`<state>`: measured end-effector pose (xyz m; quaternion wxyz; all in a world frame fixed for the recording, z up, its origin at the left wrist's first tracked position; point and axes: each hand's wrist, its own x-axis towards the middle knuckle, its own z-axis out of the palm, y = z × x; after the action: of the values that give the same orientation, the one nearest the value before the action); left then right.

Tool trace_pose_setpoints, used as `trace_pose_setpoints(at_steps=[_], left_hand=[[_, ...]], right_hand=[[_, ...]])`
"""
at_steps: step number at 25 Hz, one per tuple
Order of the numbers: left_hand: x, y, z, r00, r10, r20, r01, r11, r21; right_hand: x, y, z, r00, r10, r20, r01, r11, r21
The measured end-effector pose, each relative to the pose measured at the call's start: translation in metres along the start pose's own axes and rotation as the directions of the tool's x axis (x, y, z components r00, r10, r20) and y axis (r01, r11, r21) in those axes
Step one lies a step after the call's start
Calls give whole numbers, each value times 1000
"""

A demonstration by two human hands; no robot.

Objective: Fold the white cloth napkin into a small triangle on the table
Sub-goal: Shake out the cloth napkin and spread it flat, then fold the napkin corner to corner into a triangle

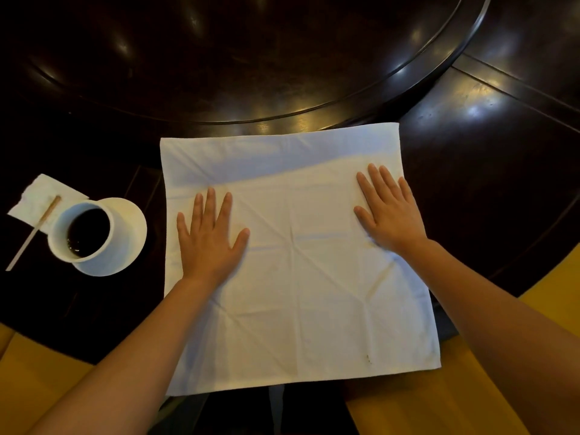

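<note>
The white cloth napkin (298, 277) lies spread flat as a full square on the dark table (489, 183), its near edge hanging over the table's rim. Crease lines cross it from corner to corner and through the middle. My left hand (210, 240) rests palm down on the napkin's left side, fingers spread. On the right side near the edge, my right hand (389, 211) also presses flat with fingers apart. Neither hand grips the cloth.
A white cup of dark liquid (84, 233) on a white saucer (128, 246) stands left of the napkin. Behind it lies a paper tissue (37, 199) with a wooden stirrer (34, 233). A raised round turntable (251, 64) fills the far table.
</note>
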<state>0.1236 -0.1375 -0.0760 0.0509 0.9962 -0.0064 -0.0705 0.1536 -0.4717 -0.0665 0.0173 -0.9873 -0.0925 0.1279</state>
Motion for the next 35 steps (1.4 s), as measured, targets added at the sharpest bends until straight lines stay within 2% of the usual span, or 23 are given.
trace_pose_setpoints(at_steps=[2,4,7,10,12,14,18,21,23,25,26,28,29,33,35], left_hand=[[-5,2,-1,1000,-30,5,31,1000,-4],[-13,14,-3,999,-30,-37,29,999,-40],[-43,59,-2,974,175,-146,-190,977,-96],[-89,114,9,932,351,-95,-362,914,-184],[-119,139,19,886,463,-22,-458,866,-201],[-137,150,27,828,559,44,-548,823,-147],[-139,150,28,803,583,129,-573,813,-105],[-137,151,23,790,586,180,-572,811,-125],[-137,150,21,798,568,202,-544,823,-163],[-136,148,15,814,551,184,-484,819,-309],[-134,147,9,823,543,164,-430,785,-445],[-133,142,-7,838,506,201,-229,663,-713],[-134,138,-15,860,465,210,-131,599,-790],[-127,125,-36,974,163,156,65,460,-885],[-118,117,-42,994,-2,114,103,427,-898]], right_hand=[[-12,-3,-4,1000,-17,9,16,998,63],[-36,-4,-11,994,-111,-25,112,989,97],[-100,-1,-11,920,-393,1,392,918,66],[-165,13,0,820,-559,124,563,826,-1],[-189,22,6,786,-579,215,601,798,-50],[-199,27,9,777,-563,282,603,794,-75],[-199,28,7,808,-535,248,560,828,-37],[-197,31,-4,801,-564,198,570,821,33],[-192,32,-14,813,-572,106,564,820,100],[-183,26,-25,833,-552,14,544,824,158],[-175,21,-31,846,-532,-26,527,828,193],[-156,7,-41,869,-485,-100,494,830,258],[-145,-1,-46,875,-464,-137,484,829,281],[-97,-36,-63,878,-418,-234,478,799,364],[-72,-55,-71,885,-383,-263,464,767,444]])
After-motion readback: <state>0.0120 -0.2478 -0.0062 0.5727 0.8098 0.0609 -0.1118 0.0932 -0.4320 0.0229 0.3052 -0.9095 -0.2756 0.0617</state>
